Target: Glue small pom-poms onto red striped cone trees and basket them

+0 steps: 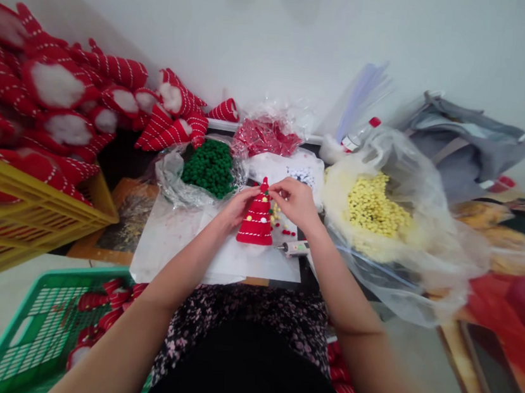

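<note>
A red cone-shaped piece (pixel 256 224) with white dashed lines and several small pom-poms stands upright over the white paper at the middle. My left hand (pixel 240 205) is closed on its upper left side. At its upper right, my right hand (pixel 294 199) has its fingertips pinched against the cone near a small green pom-pom; what sits between them is too small to tell. Just right of the cone lie loose red and yellow pom-poms (pixel 287 231). A glue gun (pixel 295 248) rests below my right hand, its nozzle pointing left.
Behind the hands are green pom-poms (pixel 209 168) and a bag of red pieces (pixel 268 137). Yellow pom-poms (pixel 376 207) fill a plastic bag at right. Stuffed red cones (pixel 60 85) pile over a yellow crate (pixel 25 218) at left; a green basket (pixel 31 327) stands below.
</note>
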`<state>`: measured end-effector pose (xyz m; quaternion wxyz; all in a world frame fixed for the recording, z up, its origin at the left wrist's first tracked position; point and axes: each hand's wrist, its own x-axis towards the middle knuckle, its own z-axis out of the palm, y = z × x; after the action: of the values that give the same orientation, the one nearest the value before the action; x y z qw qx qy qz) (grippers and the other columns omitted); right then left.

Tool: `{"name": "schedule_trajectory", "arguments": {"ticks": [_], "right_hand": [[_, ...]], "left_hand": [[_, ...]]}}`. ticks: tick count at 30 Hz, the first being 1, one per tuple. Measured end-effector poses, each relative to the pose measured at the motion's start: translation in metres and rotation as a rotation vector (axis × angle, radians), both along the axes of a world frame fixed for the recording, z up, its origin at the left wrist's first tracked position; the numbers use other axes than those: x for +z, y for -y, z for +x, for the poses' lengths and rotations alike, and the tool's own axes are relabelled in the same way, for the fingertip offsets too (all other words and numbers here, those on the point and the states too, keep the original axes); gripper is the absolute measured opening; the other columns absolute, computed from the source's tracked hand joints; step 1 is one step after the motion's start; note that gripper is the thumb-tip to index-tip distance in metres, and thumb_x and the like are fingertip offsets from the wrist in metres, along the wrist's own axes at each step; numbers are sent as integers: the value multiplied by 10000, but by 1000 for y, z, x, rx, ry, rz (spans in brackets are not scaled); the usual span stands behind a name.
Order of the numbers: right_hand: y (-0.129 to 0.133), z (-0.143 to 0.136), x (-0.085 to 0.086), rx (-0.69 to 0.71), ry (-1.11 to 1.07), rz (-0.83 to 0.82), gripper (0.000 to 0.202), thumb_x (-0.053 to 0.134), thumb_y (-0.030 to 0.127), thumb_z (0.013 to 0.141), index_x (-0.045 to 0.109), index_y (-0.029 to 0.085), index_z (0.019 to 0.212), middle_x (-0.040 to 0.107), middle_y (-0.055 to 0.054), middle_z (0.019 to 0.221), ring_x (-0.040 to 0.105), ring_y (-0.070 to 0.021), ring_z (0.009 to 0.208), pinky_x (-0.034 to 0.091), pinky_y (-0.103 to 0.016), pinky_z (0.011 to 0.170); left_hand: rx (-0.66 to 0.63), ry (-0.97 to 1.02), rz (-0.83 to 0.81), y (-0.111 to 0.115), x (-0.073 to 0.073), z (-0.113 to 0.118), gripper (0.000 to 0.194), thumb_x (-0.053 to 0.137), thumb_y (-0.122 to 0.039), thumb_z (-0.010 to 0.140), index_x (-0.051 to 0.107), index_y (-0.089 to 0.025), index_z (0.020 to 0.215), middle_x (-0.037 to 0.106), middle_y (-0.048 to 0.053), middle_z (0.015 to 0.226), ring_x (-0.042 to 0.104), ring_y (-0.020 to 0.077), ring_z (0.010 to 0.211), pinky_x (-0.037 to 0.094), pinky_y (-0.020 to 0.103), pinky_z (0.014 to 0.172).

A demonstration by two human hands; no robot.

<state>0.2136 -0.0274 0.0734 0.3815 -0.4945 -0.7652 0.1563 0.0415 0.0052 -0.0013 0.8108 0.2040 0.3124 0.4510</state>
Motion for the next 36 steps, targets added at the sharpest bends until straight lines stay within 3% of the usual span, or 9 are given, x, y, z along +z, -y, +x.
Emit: {"name": "schedule_trajectory", "arguments": {"ticks": [4,13,21,26,30,36], "right_hand": [[13,12,2,-131,-201,39,100,693,242,863,767,207,920,728,-21,819,609,-165,675,509,-305,702],[48,-4,-12,8,-194,-85,71,696,208,822,758,211,788,767,-19,784,622,-162,625,505,-296,664],[60,-10,3,-4,-299,29,91,689,233,874,776,210,889,770,-37,813,641,-176,644,517,-298,638],[65,-16,1,90,-197,34,114,668,175,891,769,212,855,765,-43,841,671,-187,718,541,-313,729],[68,-19,-1,116,-191,37,120,668,162,900,770,211,856,768,-50,854,686,-197,753,545,-326,753],[73,-17,12,75,-354,50,79,709,233,893,777,228,853,756,-54,873,669,-195,742,553,-318,675]], "left_hand": [[-31,6,2,3,6,-3,161,764,-191,720,739,-137,870,759,19,732,692,167,623,550,280,659],[-28,31,84,7,19,-8,169,736,-227,747,724,-130,885,762,42,787,707,170,680,563,284,717],[-10,0,99,18,33,-12,203,777,-229,680,711,-149,855,732,29,716,744,243,806,574,335,791],[50,16,85,29,38,-11,200,773,-218,652,700,-153,827,752,33,763,749,243,851,581,341,824],[23,28,56,38,44,-11,192,778,-258,661,695,-158,803,761,45,777,752,257,855,594,367,837],[19,32,65,45,48,-17,176,735,-284,706,700,-171,837,777,70,837,764,286,912,608,410,868]]}}
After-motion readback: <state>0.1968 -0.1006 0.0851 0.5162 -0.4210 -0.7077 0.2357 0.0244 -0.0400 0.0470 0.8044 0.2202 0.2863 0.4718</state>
